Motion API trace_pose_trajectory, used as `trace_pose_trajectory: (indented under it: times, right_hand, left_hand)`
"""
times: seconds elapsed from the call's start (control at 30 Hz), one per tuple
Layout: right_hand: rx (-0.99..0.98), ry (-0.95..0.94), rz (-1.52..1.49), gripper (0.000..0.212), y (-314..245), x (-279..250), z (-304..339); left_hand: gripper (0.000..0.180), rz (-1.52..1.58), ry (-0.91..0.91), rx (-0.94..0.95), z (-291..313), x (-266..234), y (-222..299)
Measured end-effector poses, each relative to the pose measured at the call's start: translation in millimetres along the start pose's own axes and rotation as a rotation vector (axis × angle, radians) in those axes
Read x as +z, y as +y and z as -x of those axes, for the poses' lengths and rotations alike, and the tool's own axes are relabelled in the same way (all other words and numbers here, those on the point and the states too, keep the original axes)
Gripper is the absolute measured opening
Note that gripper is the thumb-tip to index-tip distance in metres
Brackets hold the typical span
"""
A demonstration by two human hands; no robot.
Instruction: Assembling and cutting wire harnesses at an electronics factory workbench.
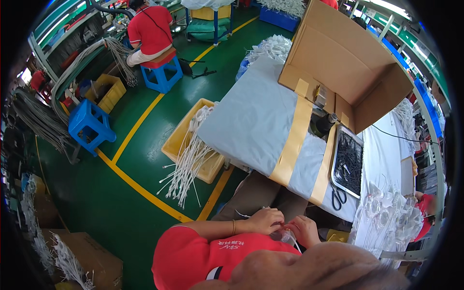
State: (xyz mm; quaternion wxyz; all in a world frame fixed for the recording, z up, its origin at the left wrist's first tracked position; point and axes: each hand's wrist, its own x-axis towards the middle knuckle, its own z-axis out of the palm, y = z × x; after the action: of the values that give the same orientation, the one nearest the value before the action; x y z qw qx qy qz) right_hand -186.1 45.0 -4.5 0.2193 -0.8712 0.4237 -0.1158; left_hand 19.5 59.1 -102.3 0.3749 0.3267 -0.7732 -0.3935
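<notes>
Close to my body, over my lap, my left hand (265, 221) and my right hand (304, 231) meet with their fingertips pinched together. Between them is a thin white cable (296, 243), partly covered by my fingers. Something clear or greyish, perhaps plastic, shows just below the fingertips; its kind is hard to make out. A short white end also sticks out left of my left wrist. Black-handled scissors (339, 197) lie at the table's near edge, beside a white tray (358, 192) of small black pieces (349, 162).
The table (251, 121) has a grey cover and tan tape strips. On it stand an open cardboard box (345, 53) and a dark heat-gun-like tool (323, 124). A yellow crate (171, 140) with white cables (186, 166) sits on the floor. Bagged cables (394, 212) lie right; blue stools (91, 124) and a seated person are left.
</notes>
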Motion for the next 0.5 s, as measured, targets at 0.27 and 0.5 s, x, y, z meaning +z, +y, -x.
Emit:
trace_pose_trajectory:
  times: [0.27,0.5]
  right_hand:
    - [0.129,-0.163,-0.089,0.024,2,-7,-2]
    - [0.074,-0.088,-0.014,0.031,-6,-7,1]
  left_hand:
    - [0.014,0.008,0.007,-0.002,0,-4,2]
    - [0.014,0.019,-0.001,-0.036,-2,-7,2]
